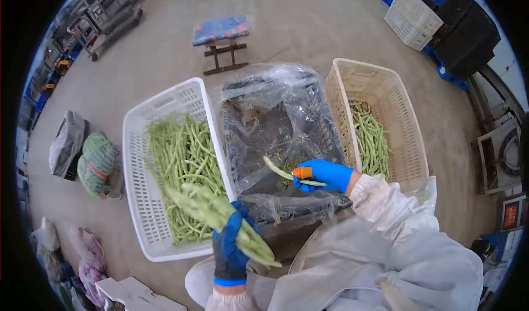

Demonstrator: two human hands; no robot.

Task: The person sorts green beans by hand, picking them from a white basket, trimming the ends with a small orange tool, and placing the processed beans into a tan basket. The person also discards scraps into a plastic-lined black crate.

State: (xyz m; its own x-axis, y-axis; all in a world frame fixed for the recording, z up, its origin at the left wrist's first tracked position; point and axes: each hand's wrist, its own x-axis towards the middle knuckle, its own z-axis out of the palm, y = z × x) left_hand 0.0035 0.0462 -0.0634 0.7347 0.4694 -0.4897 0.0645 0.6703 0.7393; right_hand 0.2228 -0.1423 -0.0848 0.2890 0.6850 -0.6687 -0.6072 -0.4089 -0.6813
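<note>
My left hand, in a dark blue glove, grips a thick bunch of green beans over the near edge of the white basket, which holds a heap of loose green beans. My right hand, in a bright blue glove with an orange thumb guard, pinches a single green bean above the plastic-lined dark crate. Small bean scraps lie on that plastic lining. At the right a cream basket holds a smaller pile of beans.
A low padded stool stands behind the crates on the concrete floor. Filled bags lie at the left, more bags at the lower left. Stacked white, black and blue crates are at the back right.
</note>
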